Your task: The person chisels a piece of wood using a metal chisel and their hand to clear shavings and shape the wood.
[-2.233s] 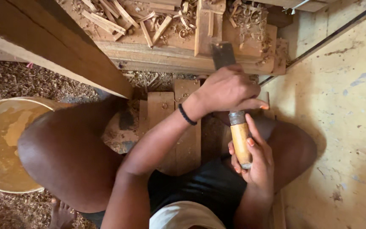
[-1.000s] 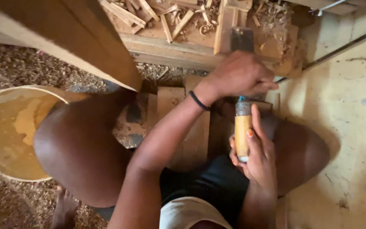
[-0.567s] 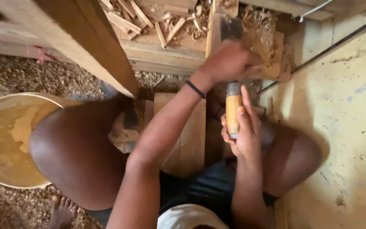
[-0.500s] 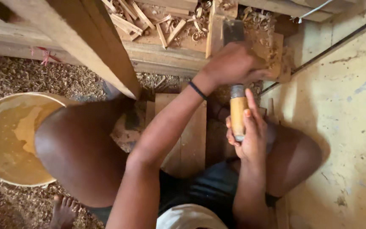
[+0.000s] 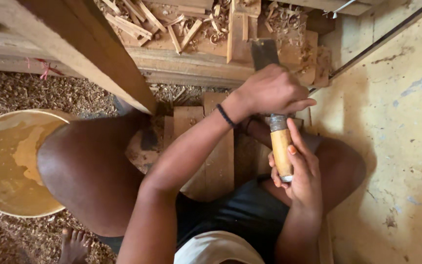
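Note:
My left hand (image 5: pixel 269 90) is closed around the metal neck of a wide chisel, just behind its dark blade (image 5: pixel 264 51). The blade rests on a wooden workpiece (image 5: pixel 191 66) strewn with curled shavings and offcuts. My right hand (image 5: pixel 296 176) wraps the chisel's pale wooden handle (image 5: pixel 281 149) from below, thumb along its side. A black band circles my left wrist (image 5: pixel 225 116). I sit low, with bare knees spread to either side of the tool.
A round yellow basin (image 5: pixel 10 161) sits at the left on a floor of sawdust (image 5: pixel 50 93). A slanted timber beam (image 5: pixel 84 49) crosses the upper left. Short planks (image 5: pixel 221 146) lie under me. A yellowish stained surface (image 5: pixel 396 146) fills the right side.
Both hands have kept their hold on the chisel. The tool slid forward along the workpiece and came back a little; the view shifted slightly.

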`<state>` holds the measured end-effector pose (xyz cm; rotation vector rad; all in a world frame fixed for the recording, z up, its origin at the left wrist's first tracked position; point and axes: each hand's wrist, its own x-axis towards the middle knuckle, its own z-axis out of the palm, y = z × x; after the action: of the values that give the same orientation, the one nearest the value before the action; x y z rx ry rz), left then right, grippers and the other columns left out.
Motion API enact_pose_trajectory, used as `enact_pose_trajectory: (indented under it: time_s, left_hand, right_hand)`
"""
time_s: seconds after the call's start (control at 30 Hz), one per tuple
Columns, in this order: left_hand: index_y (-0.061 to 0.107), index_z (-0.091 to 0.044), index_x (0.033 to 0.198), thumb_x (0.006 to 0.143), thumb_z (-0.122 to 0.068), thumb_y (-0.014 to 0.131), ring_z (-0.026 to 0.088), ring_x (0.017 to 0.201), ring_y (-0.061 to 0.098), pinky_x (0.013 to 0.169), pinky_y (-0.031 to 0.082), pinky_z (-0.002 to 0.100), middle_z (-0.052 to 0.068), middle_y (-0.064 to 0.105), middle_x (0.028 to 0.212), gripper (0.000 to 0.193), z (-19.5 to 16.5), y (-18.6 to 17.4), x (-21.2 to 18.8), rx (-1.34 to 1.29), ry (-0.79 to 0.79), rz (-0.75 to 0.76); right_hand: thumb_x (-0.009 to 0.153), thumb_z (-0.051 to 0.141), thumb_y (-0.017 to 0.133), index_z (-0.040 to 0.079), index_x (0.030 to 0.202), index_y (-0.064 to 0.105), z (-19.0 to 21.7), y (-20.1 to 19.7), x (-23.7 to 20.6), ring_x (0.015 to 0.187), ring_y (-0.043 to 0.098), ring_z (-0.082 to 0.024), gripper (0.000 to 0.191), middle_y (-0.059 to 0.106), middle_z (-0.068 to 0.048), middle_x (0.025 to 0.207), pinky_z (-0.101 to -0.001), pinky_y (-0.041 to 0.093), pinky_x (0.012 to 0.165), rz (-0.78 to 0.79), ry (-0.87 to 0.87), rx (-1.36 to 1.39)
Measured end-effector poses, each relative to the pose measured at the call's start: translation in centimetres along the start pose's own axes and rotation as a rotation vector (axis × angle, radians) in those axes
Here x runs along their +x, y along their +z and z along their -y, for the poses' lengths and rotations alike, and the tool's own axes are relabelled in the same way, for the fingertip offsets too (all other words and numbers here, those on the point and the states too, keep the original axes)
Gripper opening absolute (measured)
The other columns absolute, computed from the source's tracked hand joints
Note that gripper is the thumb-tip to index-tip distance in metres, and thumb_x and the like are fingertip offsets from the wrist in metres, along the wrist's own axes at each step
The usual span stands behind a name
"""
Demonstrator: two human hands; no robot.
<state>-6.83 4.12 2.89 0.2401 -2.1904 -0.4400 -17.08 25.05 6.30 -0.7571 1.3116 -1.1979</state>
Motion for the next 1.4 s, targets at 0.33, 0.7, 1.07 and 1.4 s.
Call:
enact_pose_trajectory:
  time_s: [0.33,0.7,1.07,1.4]
  left_hand:
    - [0.066,-0.011,0.06,0.098,-0.037,0.067,0.03,0.052,0.064,0.049,0.05,0.043,0.007,0.066,0.059,0.046,0.2,-0.2,-0.8,-0.008,-0.026,-0.076]
    - [0.065,-0.011,0.062,0.1,-0.035,0.066,0.026,0.05,0.065,0.049,0.051,0.041,0.006,0.067,0.06,0.046,0.4,-0.4,-1.1,-0.05,-0.051,-0.06]
    - [0.07,-0.013,0.064,0.095,-0.042,0.069,0.033,0.051,0.065,0.049,0.052,0.045,0.01,0.066,0.058,0.042,-0.5,-1.0,-1.7,0.012,-0.179,-0.018]
    - [0.068,-0.011,0.063,0.097,-0.041,0.065,0.032,0.053,0.066,0.05,0.051,0.044,0.009,0.068,0.061,0.045,-0.5,-1.3,-0.9,0.037,-0.071,0.036]
  right_hand:
    - [0.1,0.033,0.055,0.009,0.165,0.032,0.1,0.1,0.2,0.057,0.055,-0.015,0.073,0.061,-0.02,0.082,-0.0249,0.046,0.04,-0.012,0.033,-0.021]
    - [0.099,0.036,0.055,0.01,0.165,0.032,0.2,-0.1,0.7,0.045,0.05,-0.014,0.074,0.06,-0.019,0.079,-0.0237,0.043,0.037,0.007,0.067,-0.058]
    - [0.096,0.037,0.055,0.016,0.165,0.026,-1.0,0.4,0.3,0.04,0.05,-0.014,0.077,0.06,-0.018,0.078,-0.0251,0.043,0.035,0.006,0.157,0.008]
    - [0.097,0.038,0.057,0.011,0.166,0.027,-0.9,0.1,0.1,0.038,0.048,-0.013,0.08,0.06,-0.019,0.079,-0.0228,0.041,0.034,0.061,0.076,0.078]
